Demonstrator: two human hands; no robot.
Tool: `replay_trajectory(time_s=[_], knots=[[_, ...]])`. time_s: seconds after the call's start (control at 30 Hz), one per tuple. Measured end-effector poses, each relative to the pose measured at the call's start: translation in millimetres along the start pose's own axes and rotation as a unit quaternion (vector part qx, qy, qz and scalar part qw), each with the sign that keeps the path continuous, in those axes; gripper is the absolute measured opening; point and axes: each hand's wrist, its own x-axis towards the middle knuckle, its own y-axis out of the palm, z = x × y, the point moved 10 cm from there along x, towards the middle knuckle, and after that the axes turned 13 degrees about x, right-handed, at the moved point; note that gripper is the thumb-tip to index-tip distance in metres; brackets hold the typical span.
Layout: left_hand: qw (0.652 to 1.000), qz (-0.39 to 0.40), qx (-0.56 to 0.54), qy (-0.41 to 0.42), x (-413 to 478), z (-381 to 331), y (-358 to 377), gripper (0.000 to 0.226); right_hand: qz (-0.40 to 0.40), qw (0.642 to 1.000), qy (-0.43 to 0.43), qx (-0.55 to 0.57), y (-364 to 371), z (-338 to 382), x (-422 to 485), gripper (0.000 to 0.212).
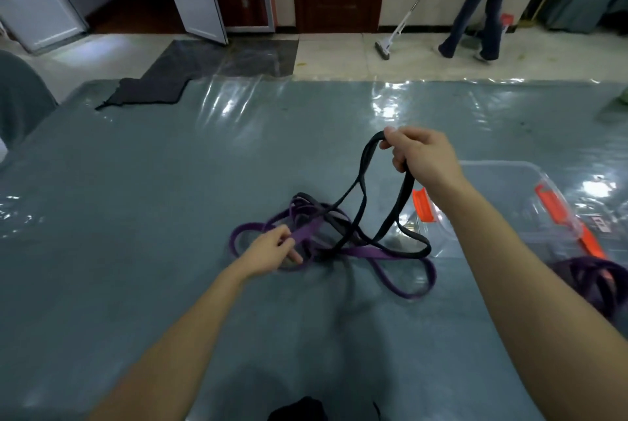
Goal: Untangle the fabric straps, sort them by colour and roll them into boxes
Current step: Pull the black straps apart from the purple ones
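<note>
Black strap (365, 213) and purple strap (380, 262) lie tangled mid-table, loops crossing. Right hand (419, 155) grips a bight of the black strap, fingers curled round it, lifted above the table (136, 216); the strap hangs down to the heap. Left hand (272, 250) pinches the purple strap at the heap's left edge. Clear box (509, 196) with orange latches sits just right. More purple strap (591, 281) lies at its near corner. In the background a person (482, 2) sweeps with a broom (404, 23).
</note>
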Motion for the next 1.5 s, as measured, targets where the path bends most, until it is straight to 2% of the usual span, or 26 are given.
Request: replay_trajectory(time_s=[0.03,0.07,0.1,0.2,0.3,0.33,0.4,0.47,0.53,0.6,0.67,0.73,0.8,0.83,0.9,0.93,1.03,1.1,1.17,1.27,1.3,1.37,1.47,1.5], knots=[[0.998,0.02,-0.065,-0.004,-3.6,1.6,-9.4,0.012,-0.008,1.0,0.007,0.002,-0.5,-4.0,0.2,0.034],[0.997,0.028,-0.079,0.005,-7.3,0.7,-17.9,0.008,-0.014,1.0,0.013,0.009,0.8,-6.8,0.4,0.033],[0.998,0.025,-0.057,0.01,-10.8,1.3,-22.5,0.014,-0.016,1.0,0.017,0.02,3.2,-8.7,0.5,0.032],[0.995,0.011,0.102,-0.011,-13.1,3.7,-6.4,0.044,-0.011,0.999,0.015,0.044,11.9,-10.9,-0.7,0.031],[0.967,0.018,0.251,-0.04,-7.0,3.4,35.0,0.067,-0.002,0.999,0.01,0.048,12.5,-21.5,-2.7,0.029],[0.955,0.003,0.292,-0.049,-6.2,1.6,42.8,0.07,-0.006,0.999,0.016,0.045,10.0,-29.1,-3.8,0.028],[0.947,-0.044,0.315,-0.045,-5.1,-5.0,47.5,0.059,-0.025,0.998,0.036,0.04,1.6,-48.5,-6.9,0.029],[0.968,-0.049,0.247,-0.012,-8.6,-9.3,42.7,0.039,-0.045,0.997,0.051,0.039,-5.2,-67.2,-10.0,0.028],[0.993,0.007,0.114,0.026,-18.4,-9.9,26.3,0.019,-0.068,0.995,0.06,0.051,-10.8,-82.4,-11.6,0.028],[0.998,0.019,0.012,0.059,-33.3,-13.1,-17.3,0.004,-0.099,0.99,0.071,0.064,-17.2,-96.2,-13.2,0.028],[0.992,-0.044,-0.103,0.063,-48.4,-12.6,-79.5,0.023,-0.126,0.984,0.09,0.085,-18.1,-112.1,-17.1,0.027],[0.984,-0.072,-0.137,0.092,-64.0,-21.4,-128.7,0.042,-0.135,0.978,0.111,0.113,-7.7,-130.7,-25.6,0.028],[0.987,-0.053,-0.09,0.126,-76.5,-30.8,-155.6,0.041,-0.131,0.975,0.123,0.134,10.2,-149.2,-35.7,0.029],[0.983,-0.075,-0.099,0.138,-82.3,-32.1,-173.8,0.04,-0.125,0.974,0.129,0.137,19.1,-156.4,-40.8,0.029],[0.956,-0.172,-0.182,0.151,-94.6,-25.5,-217.6,0.04,-0.111,0.974,0.143,0.133,31.9,-168.5,-48.0,0.028],[0.945,-0.187,-0.216,0.16,-98.0,-20.5,-229.6,0.038,-0.105,0.975,0.148,0.128,35.3,-173.2,-49.6,0.029],[0.942,-0.149,-0.24,0.183,-101.9,-13.5,-231.5,0.021,-0.094,0.978,0.157,0.101,37.3,-180.2,-48.6,0.034],[0.921,-0.184,-0.292,0.181,-105.4,0.4,-236.6,0.007,-0.098,0.977,0.16,0.099,32.5,-185.0,-44.7,0.046],[0.899,-0.208,-0.348,0.167,-108.3,18.7,-235.8,0.012,-0.106,0.975,0.169,0.099,26.1,-190.0,-43.3,0.051],[0.861,-0.241,-0.417,0.162,-112.3,43.3,-232.6,0.011,-0.128,0.971,0.187,0.072,10.8,-195.1,-40.5,0.033],[0.863,-0.252,-0.411,0.154,-113.0,49.0,-232.2,0.011,-0.13,0.971,0.193,0.062,6.6,-196.5,-40.0,0.029],[0.88,-0.261,-0.373,0.132,-114.5,57.2,-229.6,0.025,-0.134,0.968,0.207,0.053,1.8,-201.1,-42.2,0.023],[0.858,-0.266,-0.422,0.125,-116.1,64.8,-228.2,0.043,-0.137,0.966,0.219,0.032,0.1,-204.7,-47.9,0.014],[0.869,-0.256,-0.404,0.126,-115.3,59.9,-223.7,0.047,-0.132,0.966,0.22,0.018,1.5,-204.6,-49.1,0.014]])
